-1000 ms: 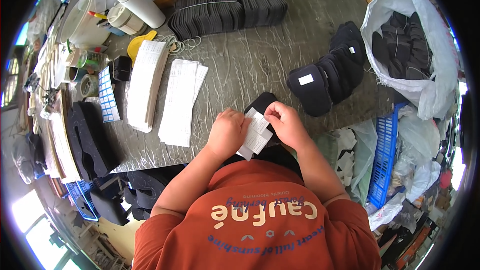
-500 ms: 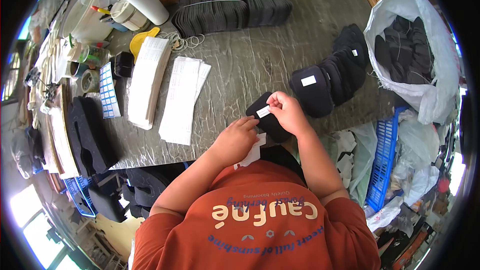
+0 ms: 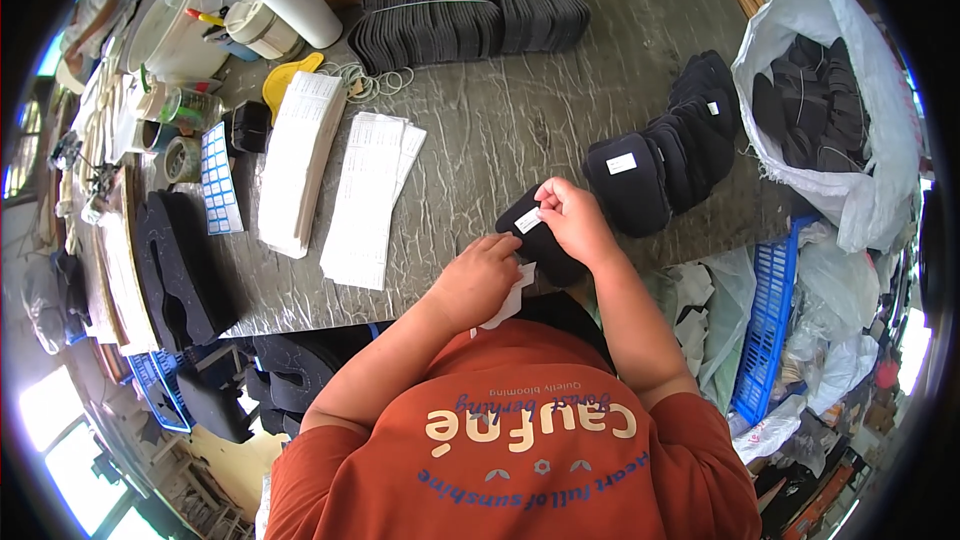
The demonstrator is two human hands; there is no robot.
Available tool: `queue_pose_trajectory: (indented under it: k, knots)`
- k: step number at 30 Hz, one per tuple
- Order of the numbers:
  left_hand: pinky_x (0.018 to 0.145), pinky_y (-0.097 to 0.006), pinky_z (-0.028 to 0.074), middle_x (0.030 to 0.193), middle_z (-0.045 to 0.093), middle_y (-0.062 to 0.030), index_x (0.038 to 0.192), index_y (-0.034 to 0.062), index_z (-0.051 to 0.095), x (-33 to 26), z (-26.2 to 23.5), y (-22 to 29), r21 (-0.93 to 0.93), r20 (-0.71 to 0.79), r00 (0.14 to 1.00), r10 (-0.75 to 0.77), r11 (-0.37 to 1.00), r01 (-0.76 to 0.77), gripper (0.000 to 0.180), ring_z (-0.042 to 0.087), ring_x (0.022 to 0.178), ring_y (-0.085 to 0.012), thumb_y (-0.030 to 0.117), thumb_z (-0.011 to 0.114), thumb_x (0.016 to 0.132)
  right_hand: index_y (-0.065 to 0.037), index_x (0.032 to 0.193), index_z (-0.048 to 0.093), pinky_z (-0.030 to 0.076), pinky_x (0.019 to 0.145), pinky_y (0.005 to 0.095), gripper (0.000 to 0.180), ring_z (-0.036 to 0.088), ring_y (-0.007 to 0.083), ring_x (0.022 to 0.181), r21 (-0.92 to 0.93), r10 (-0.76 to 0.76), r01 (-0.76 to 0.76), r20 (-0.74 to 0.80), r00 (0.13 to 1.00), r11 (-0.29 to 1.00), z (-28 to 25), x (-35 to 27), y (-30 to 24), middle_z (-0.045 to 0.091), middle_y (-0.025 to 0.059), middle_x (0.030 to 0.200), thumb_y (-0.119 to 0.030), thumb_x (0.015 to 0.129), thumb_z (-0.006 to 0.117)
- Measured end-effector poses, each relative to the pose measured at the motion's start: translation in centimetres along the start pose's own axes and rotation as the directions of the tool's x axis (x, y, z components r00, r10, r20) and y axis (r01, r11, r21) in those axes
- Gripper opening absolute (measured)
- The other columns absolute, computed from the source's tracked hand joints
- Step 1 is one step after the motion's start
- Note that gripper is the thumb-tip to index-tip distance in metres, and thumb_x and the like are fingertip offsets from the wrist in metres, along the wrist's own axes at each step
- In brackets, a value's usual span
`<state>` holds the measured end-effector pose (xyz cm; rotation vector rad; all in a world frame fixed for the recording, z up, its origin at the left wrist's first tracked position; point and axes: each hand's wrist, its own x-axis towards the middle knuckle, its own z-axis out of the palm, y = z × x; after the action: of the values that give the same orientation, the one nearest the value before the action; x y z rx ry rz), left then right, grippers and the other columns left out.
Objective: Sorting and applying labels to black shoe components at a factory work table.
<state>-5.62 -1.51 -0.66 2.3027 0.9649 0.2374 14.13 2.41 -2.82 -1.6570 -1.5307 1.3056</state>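
As the label [image 3: 526,222] is looking flimsy, our right hand [image 3: 573,224] is pinching its right edge, left hand's [image 3: 477,278] grip unclear.

The work table [image 3: 480,130] fills the centre of the space; its surface is dark grey-brown, glossy, and marked throughout by pale, irregular creases. Its near edge runs along the left-hand part as a lighter strip. At lower left, a paned window [image 3: 85,440] admits strong white light (overexposed, so the view beyond cannot be made out). A second, narrower window [image 3: 22,150] with dark bars stands higher on the left. The wall [image 3: 25,250] between them is pale grey. A cream-yellow surface [image 3: 232,470] shows below the table; whether floor or panel cannot be determined. At the right margin, a bright opening [image 3: 912,345] glares beside densely stacked clutter [image 3: 885,405].
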Motion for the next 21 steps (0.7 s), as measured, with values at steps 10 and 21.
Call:
queue_pose_trajectory:
  k: [10,21]
  knots:
    - [0.105,-0.042,0.034,0.132,0.051,-0.0176,0.086,0.0007,0.066,0.9,0.0,0.6,0.181,0.087,0.996,0.014,0.983,-0.030,0.019,0.052,0.110,-0.0268,0.016,0.056,0.083,-0.002,0.093,0.054,0.050,0.064,0.0362,0.026,0.063,0.0267,0.066,-0.077,0.051,-0.065,-0.173,0.984,0.995,0.8,0.0,-0.1,0.063,0.0106,0.069,-0.001,0.073,0.070]
    - [0.091,-0.037,0.041,0.137,0.047,-0.0151,0.084,0.0027,0.066,3.2,-0.5,1.0,0.220,0.157,0.986,-0.064,0.975,0.029,0.016,0.054,0.099,-0.0239,0.015,0.056,0.081,-0.004,0.088,0.056,0.049,0.071,0.0403,0.023,0.061,0.0334,0.076,-0.413,-0.221,0.056,-0.362,0.906,0.909,1.6,-0.1,0.4,0.060,0.0114,0.072,-0.004,0.072,0.073]
